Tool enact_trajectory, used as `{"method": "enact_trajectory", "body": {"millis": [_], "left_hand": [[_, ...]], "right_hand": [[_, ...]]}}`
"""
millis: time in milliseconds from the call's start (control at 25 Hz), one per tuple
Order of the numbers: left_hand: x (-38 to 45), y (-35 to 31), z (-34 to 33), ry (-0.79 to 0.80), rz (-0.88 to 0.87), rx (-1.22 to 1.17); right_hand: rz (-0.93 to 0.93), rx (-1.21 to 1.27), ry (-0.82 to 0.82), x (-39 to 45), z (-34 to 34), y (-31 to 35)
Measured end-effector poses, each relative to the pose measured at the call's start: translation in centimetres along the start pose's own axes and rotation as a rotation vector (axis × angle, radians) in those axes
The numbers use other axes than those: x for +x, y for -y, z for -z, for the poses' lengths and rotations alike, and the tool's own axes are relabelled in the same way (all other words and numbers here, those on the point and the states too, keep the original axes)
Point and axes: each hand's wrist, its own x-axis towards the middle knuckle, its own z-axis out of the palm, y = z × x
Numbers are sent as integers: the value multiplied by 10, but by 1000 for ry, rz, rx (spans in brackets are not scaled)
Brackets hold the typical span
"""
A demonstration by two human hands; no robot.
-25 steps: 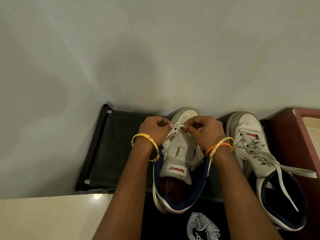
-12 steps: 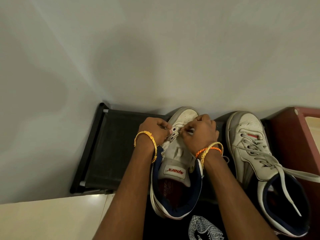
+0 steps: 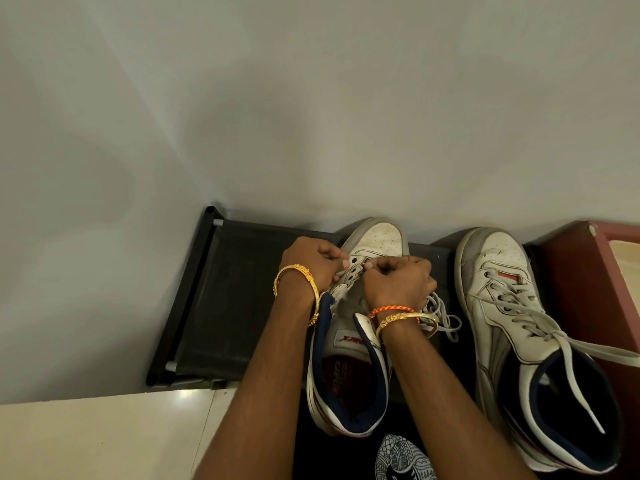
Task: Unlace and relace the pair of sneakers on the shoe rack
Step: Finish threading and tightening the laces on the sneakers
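Two white high-top sneakers with navy lining stand on the black shoe rack (image 3: 235, 306). The left sneaker (image 3: 349, 344) has bare eyelets near the toe. My left hand (image 3: 311, 261) pinches its left eyelet flap. My right hand (image 3: 398, 285) pinches the grey lace (image 3: 443, 317) at the lowest eyelets, and the loose lace bunches beside my right wrist. The right sneaker (image 3: 509, 323) is laced, its lace ends trailing loose over the collar.
A grey wall rises right behind the rack. A dark red cabinet (image 3: 581, 289) stands against the rack's right side. Pale floor tile (image 3: 104, 438) lies at lower left. My dark printed shirt (image 3: 401, 459) shows at the bottom.
My right hand has moved left and lower over the left sneaker's eyelets, and the loose lace now shows bunched by my right wrist. The left hand has stayed on the flap.
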Motion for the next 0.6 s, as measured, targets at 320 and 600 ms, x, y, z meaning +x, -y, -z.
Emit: {"method": "enact_trajectory", "body": {"millis": [320,600], "left_hand": [[2,-2,-3,-32,-29,40],[2,-3,-4,-43,-26,42]], "right_hand": [[-17,95,79,12,-8,-10],[-27,98,212,27,-12,-19]]}}
